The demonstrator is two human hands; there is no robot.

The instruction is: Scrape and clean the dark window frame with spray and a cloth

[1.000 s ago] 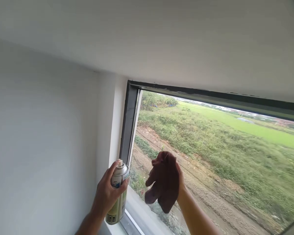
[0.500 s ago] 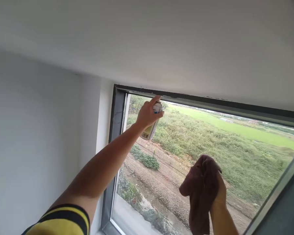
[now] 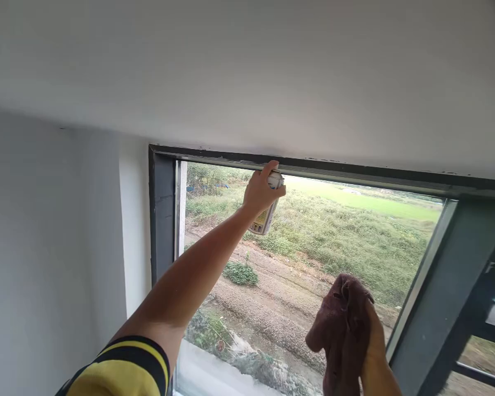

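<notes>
Spray can (image 3: 267, 212) in left hand (image 3: 259, 191) seemingly touches window frame's (image 3: 355, 175) top edge.

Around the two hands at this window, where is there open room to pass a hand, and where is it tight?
Open: the pane between the left forearm and the cloth in the right hand. Tight: the left hand holds the spray can right under the top frame bar.

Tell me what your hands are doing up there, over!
Left hand grip shut on small silver spray can, raised to dark window frame's top bar. Right hand grip shut on crumpled maroon cloth, held low. Nothing blocking the glass.
</notes>
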